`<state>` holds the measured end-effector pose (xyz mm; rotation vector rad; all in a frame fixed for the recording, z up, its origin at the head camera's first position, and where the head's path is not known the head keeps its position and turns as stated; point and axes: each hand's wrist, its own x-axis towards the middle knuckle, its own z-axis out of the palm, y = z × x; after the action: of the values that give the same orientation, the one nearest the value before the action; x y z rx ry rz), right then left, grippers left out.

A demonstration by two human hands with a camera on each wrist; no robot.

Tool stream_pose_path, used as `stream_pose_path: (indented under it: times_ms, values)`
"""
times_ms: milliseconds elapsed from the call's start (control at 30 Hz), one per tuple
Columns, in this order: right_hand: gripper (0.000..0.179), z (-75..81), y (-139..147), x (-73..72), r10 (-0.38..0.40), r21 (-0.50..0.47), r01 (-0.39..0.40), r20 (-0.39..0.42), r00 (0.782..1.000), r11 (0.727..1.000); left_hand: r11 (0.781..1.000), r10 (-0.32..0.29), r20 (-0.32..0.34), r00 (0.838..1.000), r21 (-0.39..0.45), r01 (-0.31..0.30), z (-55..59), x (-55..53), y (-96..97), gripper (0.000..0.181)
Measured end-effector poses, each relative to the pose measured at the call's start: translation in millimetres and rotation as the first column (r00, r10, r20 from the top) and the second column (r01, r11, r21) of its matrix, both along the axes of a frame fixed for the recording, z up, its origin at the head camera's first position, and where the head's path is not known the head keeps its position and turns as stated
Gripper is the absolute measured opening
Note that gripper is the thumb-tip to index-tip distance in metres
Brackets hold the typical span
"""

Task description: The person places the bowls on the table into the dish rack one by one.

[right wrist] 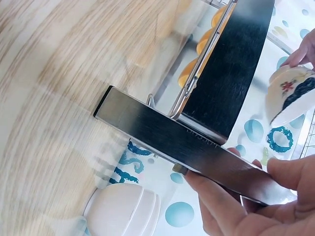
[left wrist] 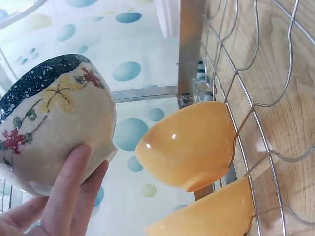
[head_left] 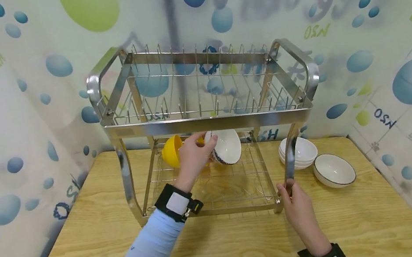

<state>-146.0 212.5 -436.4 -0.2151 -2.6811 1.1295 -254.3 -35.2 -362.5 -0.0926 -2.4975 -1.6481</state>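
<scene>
My left hand (head_left: pixel 193 156) reaches in between the two tiers of a metal dish rack (head_left: pixel 205 124). It pinches a white bowl (head_left: pixel 229 146) near its foot, above the lower tier, the bowl's mouth facing right. Red and yellow flowers and a dark speckled rim band show on this bowl (left wrist: pixel 64 118) in the left wrist view. Yellow bowls (left wrist: pixel 189 147) stand tipped on the lower wire shelf, left of my hand. My right hand (head_left: pixel 300 210) grips the rack's front right leg (right wrist: pixel 162 132) low down, with the thumb and fingers on either side.
Several stacked white bowls (head_left: pixel 300 152) stand on the wooden table (head_left: pixel 247 246) right of the rack. A dark-rimmed white bowl (head_left: pixel 334 170) sits in front of them. Wire dividers (head_left: pixel 198 76) line the upper tier. A patterned wall covering (head_left: pixel 60 66) rises close behind.
</scene>
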Motion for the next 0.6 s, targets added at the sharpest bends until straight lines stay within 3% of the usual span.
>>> stream_pose_path:
  times_ms: [200, 367, 600]
  values:
    - [0.025, -1.3, 0, -0.1, -0.003, 0.005, 0.003, 0.008, 1.000, 1.000, 1.000, 0.011, 0.012, 1.000, -0.021, -0.011, 0.1, -10.4, 15.4, 0.040]
    - [0.024, -3.8, 0, -1.1, -0.005, 0.005, 0.005, 0.002, 1.000, 1.000, 1.000, -0.023, -0.100, 0.995, -0.005, 0.023, 1.3, -22.3, 30.0, 0.038]
    - [0.022, -3.1, 1, -1.2, -0.003, 0.008, 0.003, -0.022, 1.000, 1.000, 0.994, -0.038, -0.288, 0.957, -0.106, 0.008, 4.3, -39.7, 53.4, 0.041]
